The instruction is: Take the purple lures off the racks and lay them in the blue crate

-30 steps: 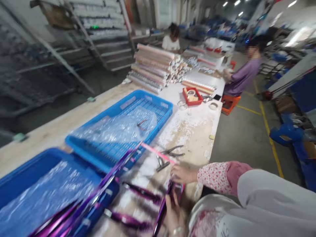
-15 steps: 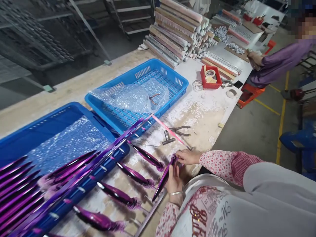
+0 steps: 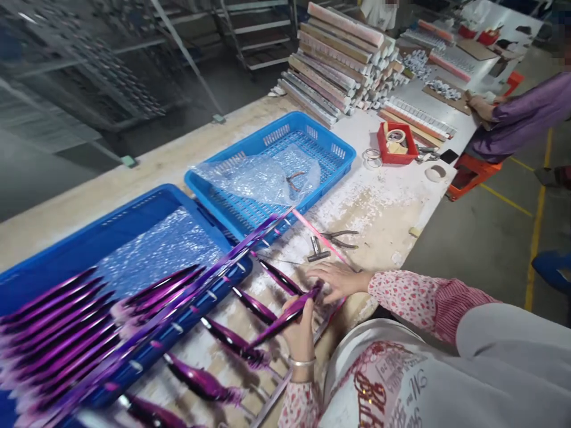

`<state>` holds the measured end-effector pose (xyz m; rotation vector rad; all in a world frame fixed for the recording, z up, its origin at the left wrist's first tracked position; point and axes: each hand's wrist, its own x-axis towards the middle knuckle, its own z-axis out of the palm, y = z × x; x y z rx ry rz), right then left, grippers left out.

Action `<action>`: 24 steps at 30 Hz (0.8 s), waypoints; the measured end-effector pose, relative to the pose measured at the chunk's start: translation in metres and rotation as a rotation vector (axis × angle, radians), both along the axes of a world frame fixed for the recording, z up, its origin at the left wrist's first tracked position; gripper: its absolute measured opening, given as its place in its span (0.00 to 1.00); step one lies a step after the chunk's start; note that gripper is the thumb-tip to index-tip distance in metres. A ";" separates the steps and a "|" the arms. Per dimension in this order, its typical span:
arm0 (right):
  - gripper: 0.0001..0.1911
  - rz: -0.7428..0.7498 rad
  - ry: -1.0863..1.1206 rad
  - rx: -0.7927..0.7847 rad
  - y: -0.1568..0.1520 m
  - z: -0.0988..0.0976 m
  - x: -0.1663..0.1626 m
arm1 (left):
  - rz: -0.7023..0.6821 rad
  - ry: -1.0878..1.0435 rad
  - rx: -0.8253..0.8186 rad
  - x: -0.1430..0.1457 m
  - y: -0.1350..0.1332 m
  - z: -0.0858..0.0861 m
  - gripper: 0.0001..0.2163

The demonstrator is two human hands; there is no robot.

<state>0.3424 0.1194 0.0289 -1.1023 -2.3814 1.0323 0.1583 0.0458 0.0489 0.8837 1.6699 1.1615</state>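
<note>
My left hand [image 3: 301,333] is closed around a glossy purple-and-black spindle-shaped piece [image 3: 275,325], whose kind I cannot make out. The piece slants, its dark pointed end toward the lower left. At its upper right end my right hand [image 3: 336,278] has its fingers apart; whether they touch the piece is unclear. Similar purple pieces [image 3: 200,380] sit in a row on a metal rack [image 3: 274,398], with purple wrapping at their near ends. Several more purple pieces [image 3: 57,333] lie in the dark blue crate [image 3: 147,199] at the left.
A light blue basket [image 3: 343,157] holds bubble wrap [image 3: 241,178] and small pliers [image 3: 294,178]. On the table are pliers [image 3: 343,239], a T-shaped metal tool [image 3: 318,254], a red box [image 3: 401,156] and stacked bars [image 3: 330,65]. A co-worker's purple sleeve [image 3: 530,113] shows at the right.
My right hand has spread its fingers from a pinch at the piece's end. My left hand and the held piece have shifted left relative to the rack. The view has turned slightly left.
</note>
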 end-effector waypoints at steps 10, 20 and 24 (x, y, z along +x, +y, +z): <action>0.13 -0.073 -0.038 0.201 0.143 0.059 -0.099 | 0.169 -0.029 0.024 -0.021 0.061 -0.040 0.36; 0.15 -0.080 -0.254 0.420 0.170 0.047 -0.146 | 0.255 -0.064 -0.110 0.002 0.074 -0.087 0.18; 0.12 -0.061 -0.250 0.441 0.167 0.043 -0.145 | 0.339 -0.112 -0.080 -0.001 0.075 -0.087 0.16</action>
